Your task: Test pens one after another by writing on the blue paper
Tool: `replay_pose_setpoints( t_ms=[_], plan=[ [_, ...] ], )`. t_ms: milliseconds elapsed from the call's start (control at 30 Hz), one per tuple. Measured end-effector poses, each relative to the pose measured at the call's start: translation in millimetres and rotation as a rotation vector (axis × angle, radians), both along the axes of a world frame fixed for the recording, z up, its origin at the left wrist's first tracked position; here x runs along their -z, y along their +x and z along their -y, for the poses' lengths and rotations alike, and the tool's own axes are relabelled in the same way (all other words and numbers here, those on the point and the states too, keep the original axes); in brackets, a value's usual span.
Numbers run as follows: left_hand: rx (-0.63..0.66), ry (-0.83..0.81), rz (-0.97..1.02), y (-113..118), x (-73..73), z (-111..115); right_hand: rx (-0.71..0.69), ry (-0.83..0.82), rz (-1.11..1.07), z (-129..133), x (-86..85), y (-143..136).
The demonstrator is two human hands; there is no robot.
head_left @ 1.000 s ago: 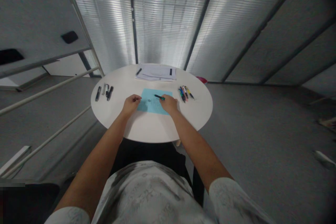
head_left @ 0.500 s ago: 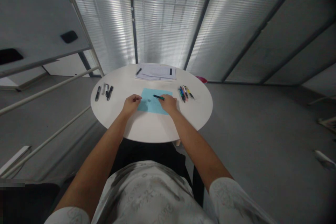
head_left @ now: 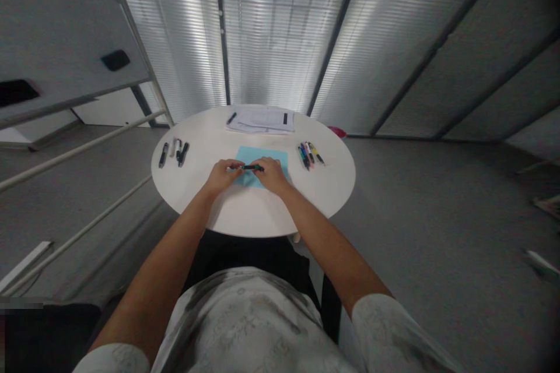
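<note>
A dark pen with green parts (head_left: 251,167) lies level between my two hands, over a light blue sheet of paper (head_left: 262,155). My right hand (head_left: 272,175) is closed on the pen's right end. At the other end, the fingers of my left hand (head_left: 222,176) pinch the pen's tip; a small pale spot shows by them, too small to name. Both hands cover parts of the sheet, and small dark marks seen on it earlier are hidden.
Several coloured pens (head_left: 308,154) lie right of the sheet on the round white table (head_left: 249,218). To the left are several dark and white markers (head_left: 178,150). Stacked papers (head_left: 260,120) sit at the far edge. A whiteboard frame (head_left: 83,143) stands at the left.
My right hand has moved left with the pen, bringing its tip to my left hand. My left fingers now close on that end.
</note>
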State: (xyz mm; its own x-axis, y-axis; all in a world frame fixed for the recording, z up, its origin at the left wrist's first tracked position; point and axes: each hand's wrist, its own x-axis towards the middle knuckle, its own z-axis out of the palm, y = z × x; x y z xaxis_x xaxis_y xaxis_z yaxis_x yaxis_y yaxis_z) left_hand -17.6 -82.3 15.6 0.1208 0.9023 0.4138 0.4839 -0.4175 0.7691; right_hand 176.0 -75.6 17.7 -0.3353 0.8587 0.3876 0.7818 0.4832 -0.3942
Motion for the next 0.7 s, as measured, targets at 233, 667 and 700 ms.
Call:
replay_pose_setpoints(
  t_ms=[233, 667, 700],
  plan=[
    [0.019, -0.011, -0.054, -1, 4.9, -5, -0.054, -0.018, 0.005, -1, 2.0, -2],
    [-0.005, -0.083, 0.108, -2, 12.1, -10, -0.020, -0.014, 0.049, 3, -0.4, -1],
    [-0.016, -0.095, 0.176, -1, 11.6, -9, 0.014, -0.015, 0.068, 3, -1.1, -1]
  ],
)
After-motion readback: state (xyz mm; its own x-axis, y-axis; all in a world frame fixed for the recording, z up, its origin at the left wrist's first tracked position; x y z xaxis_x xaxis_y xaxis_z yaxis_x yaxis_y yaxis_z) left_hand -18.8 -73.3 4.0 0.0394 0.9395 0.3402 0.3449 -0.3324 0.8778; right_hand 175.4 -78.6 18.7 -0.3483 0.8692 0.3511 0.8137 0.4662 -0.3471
